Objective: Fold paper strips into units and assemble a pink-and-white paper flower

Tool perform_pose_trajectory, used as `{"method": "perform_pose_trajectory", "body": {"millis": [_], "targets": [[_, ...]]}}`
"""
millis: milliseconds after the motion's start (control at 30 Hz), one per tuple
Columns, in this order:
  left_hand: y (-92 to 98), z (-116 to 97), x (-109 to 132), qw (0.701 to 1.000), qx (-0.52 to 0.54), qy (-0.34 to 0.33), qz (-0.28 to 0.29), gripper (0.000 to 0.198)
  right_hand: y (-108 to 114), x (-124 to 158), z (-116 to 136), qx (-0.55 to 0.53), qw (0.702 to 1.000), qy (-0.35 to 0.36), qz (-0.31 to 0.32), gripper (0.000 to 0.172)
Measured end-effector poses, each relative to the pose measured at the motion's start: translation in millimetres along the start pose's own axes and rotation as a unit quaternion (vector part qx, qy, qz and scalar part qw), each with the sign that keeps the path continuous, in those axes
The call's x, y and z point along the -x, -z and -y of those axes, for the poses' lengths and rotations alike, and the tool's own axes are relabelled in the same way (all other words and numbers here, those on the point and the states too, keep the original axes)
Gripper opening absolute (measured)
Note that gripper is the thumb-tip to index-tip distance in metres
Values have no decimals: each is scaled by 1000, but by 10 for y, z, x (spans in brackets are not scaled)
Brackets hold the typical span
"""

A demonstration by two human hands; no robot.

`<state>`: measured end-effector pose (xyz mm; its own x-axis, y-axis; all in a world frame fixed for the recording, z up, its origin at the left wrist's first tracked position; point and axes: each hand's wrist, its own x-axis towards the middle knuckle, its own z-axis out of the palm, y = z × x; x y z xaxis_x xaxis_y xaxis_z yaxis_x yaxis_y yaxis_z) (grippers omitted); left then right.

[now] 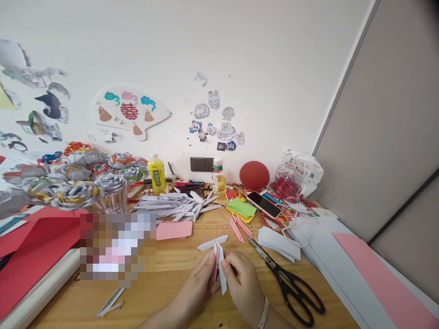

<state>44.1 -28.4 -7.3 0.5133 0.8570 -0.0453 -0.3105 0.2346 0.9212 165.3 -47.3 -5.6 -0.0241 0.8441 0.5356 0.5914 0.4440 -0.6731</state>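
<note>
Near the front middle of the table, my left hand (201, 277) is closed on a folded pink paper strip (216, 265). My right hand (243, 279) pinches a folded white paper strip (222, 273) between thumb and fingers, right against the pink one. Both strips stand roughly upright with pointed ends; whether they are joined is hidden by my fingers. Just beyond my hands lies a loose white folded strip (212, 242). Two pink folded strips (236, 230) rest farther back. To the right of my right hand are black-handled scissors (288, 283), blades pointing away from me.
A pile of white folded strips (164, 205) lies at the back, beside paper flowers (75, 183). White paper slips (278, 244), green paper (242, 209), a phone (263, 204), two bottles (157, 173) and a red balloon (254, 175) surround the work area. Long paper sheets (346, 274) cover the right edge.
</note>
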Motion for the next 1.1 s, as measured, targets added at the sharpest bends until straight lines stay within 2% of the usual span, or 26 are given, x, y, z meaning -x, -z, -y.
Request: {"method": "perform_pose_trajectory", "body": {"millis": [100,267,433,533,633,733,833,867,933,967,1100], "targets": [[13,11,9,999,-36,2,-12,43,-12,18,-1,22,1000,10,16,31],[7,-22,17,995,-93,32,-11,46,27,12,41,78,993,36,82,26],[14,-45,8,992,-112,59,17,49,90,-22,59,-33,991,-32,128,30],[27,7,1,994,-99,51,9,47,78,-32,28,-77,985,-55,141,29],[21,58,1,998,-60,35,4,45,33,-43,-30,-144,974,-87,148,31],[-7,42,12,997,-8,69,22,47,-2,-56,-91,-170,970,-118,130,30],[-26,-30,29,993,21,108,38,48,23,-71,-123,-163,974,-134,84,13],[-28,-56,36,992,25,116,46,48,45,-76,-123,-172,973,-132,73,18],[-29,-96,48,990,28,126,62,48,94,-83,-109,-192,973,-111,72,39],[-32,-108,53,989,28,127,69,47,115,-84,-98,-197,973,-93,77,43],[-63,-117,68,988,32,126,83,47,124,-66,-68,-200,975,-45,91,40]]}}
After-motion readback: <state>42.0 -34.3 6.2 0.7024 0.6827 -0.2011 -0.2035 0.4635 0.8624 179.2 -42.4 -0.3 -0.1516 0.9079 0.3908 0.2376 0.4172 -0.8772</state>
